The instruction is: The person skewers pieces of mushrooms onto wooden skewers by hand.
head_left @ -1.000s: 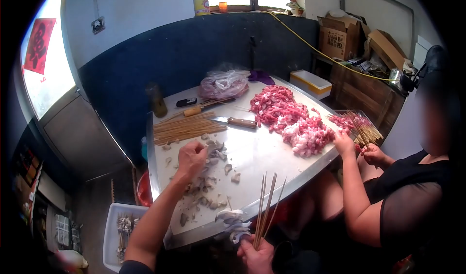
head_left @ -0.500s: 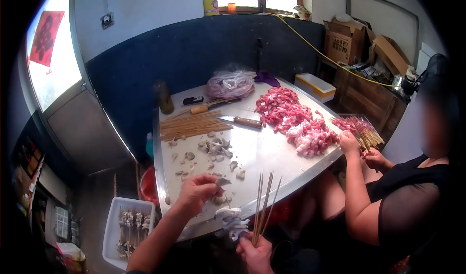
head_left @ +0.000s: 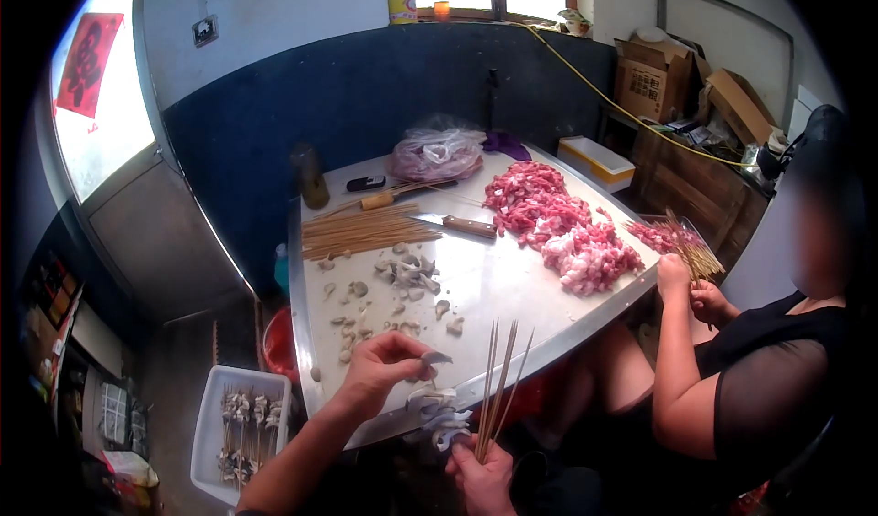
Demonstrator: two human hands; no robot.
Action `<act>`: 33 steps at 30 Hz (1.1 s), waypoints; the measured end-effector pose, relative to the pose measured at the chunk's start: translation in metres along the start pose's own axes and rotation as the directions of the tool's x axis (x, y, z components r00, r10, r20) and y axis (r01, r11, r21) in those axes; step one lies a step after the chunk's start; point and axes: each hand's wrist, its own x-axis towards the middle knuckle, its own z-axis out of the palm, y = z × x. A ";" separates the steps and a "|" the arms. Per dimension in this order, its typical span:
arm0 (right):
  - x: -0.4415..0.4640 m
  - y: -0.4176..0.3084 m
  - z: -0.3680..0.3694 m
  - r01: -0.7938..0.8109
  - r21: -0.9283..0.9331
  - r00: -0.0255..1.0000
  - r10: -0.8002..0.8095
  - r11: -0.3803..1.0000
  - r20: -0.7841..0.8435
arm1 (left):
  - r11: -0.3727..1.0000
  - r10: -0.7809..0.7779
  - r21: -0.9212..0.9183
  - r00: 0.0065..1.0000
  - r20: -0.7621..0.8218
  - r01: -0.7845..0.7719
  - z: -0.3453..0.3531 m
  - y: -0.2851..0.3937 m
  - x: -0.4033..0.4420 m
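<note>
My left hand point(head_left: 382, 375) pinches a grey oyster mushroom piece point(head_left: 436, 358) between thumb and fingertips, just above the threaded stack. Closed around several thin wooden skewers point(head_left: 497, 392), my right hand point(head_left: 482, 478) sits below the table's front edge. One skewer carries a stack of mushroom pieces point(head_left: 435, 413); its tip is hard to make out near my left fingers. The other skewers stand up bare from the fist. Loose mushroom pieces point(head_left: 407, 274) lie on the metal-edged table point(head_left: 498, 283) beyond my left hand.
Bare skewers point(head_left: 357, 232), a wooden-handled knife point(head_left: 468, 227), a meat pile point(head_left: 558, 223) and a bagged lump point(head_left: 437, 157) are on the table. A white tray point(head_left: 203, 443) of filled skewers stands lower left. At right, a co-worker's hands point(head_left: 675, 274) hold a skewer near more meat skewers.
My left hand has moved slightly right and down with the mushroom piece, closer to the threaded stack. My right hand stays nearly still. The co-worker's nearer hand has shifted slightly.
</note>
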 end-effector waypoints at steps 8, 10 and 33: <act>-0.002 -0.004 0.000 -0.011 0.013 1.000 0.011 1.000 -0.022 | 0.996 0.061 0.068 0.998 0.000 -0.061 0.009 0.003 -0.003; -0.002 -0.004 -0.001 -0.006 0.005 1.000 0.006 1.000 -0.023 | 0.992 0.076 0.101 0.997 0.016 -0.077 0.008 0.001 -0.003; -0.003 -0.002 -0.005 -0.013 -0.002 0.999 0.013 1.000 -0.034 | 0.935 0.037 0.349 0.998 0.054 -0.054 0.015 -0.005 -0.033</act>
